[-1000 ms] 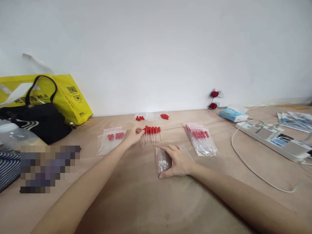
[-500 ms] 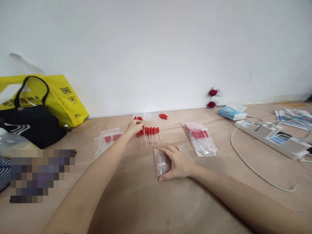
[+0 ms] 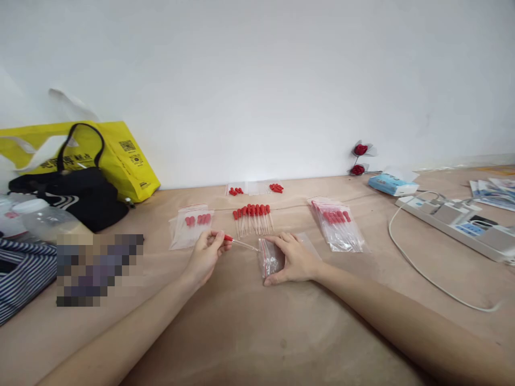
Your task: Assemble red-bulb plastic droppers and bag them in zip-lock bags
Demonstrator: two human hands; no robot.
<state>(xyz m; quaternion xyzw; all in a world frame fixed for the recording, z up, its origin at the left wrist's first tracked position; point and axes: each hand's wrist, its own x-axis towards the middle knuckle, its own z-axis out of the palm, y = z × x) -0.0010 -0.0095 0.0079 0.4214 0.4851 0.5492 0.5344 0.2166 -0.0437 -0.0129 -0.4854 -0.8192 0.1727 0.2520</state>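
Note:
Between its thumb and fingers my left hand (image 3: pixel 207 255) pinches the red end of a dropper (image 3: pixel 243 244), whose clear tip points right, at the mouth of a clear zip bag (image 3: pixel 269 257). My right hand (image 3: pixel 295 260) lies on that bag, thumb and fingers spread around its red-edged opening. Just behind is a row of several red-topped droppers (image 3: pixel 253 212) lying side by side. Filled bags with red-topped droppers lie on both sides: a pair at left (image 3: pixel 193 228) and a stack at right (image 3: pixel 338 225).
Loose red caps (image 3: pixel 276 187) rest on plastic near the wall. At left stand a yellow bag (image 3: pixel 134 161), a black bag (image 3: pixel 92 198) and a jar (image 3: pixel 52 220). Rightward are a tissue pack (image 3: pixel 392 184), a power strip (image 3: pixel 454 228) with cables, and fabric roses (image 3: pixel 358 169).
My left hand has come back from the dropper row toward the bag, now with one dropper in its fingers. My right hand has stayed on the bag. The whole view has shifted slightly.

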